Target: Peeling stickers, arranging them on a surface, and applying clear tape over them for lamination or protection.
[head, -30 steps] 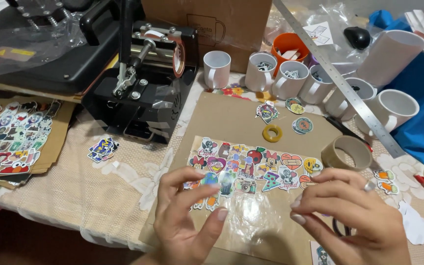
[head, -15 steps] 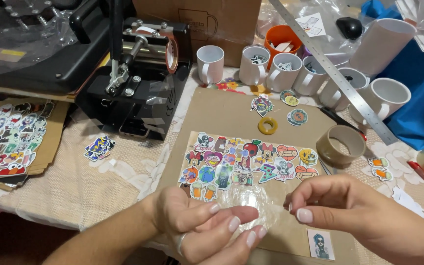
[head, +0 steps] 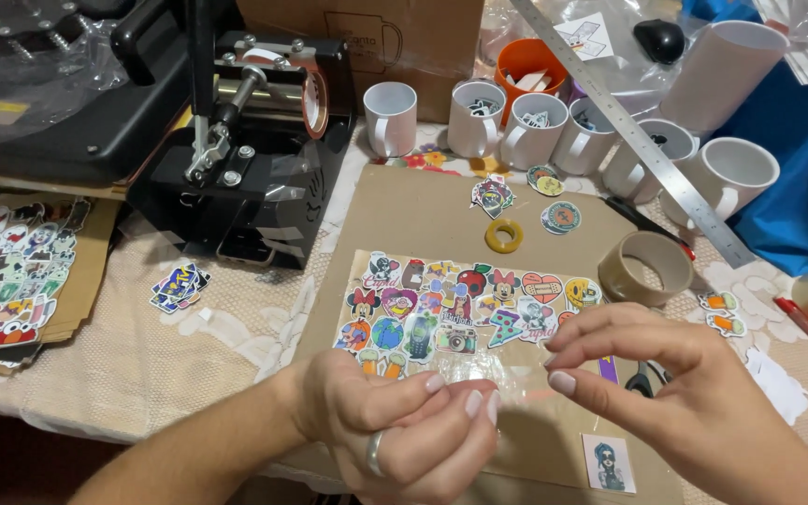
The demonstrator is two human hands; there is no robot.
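My left hand (head: 404, 430) is curled around a crumpled piece of clear plastic film (head: 465, 372), thumb and fingers pinching it. My right hand (head: 666, 393) hovers just right of it, thumb and forefinger nearly pinched together, touching or almost touching the film's edge. Both hands are over the near edge of a brown cardboard sheet (head: 423, 206). Just beyond the hands, rows of colourful cartoon stickers (head: 460, 304) lie on the cardboard. A small portrait sticker (head: 608, 463) lies under my right wrist.
A black mug press (head: 245, 140) stands at the left. Several white mugs (head: 390, 117) line the back beside an orange cup (head: 527, 58) and a metal ruler (head: 628, 122). A tape roll (head: 647, 268), a yellow ring (head: 503, 236) and more sticker sheets (head: 7, 271) lie about.
The clear film has been gathered and crumpled into my left hand. My right hand moved from the film's right corner to a pinch beside the left hand's fingertips.
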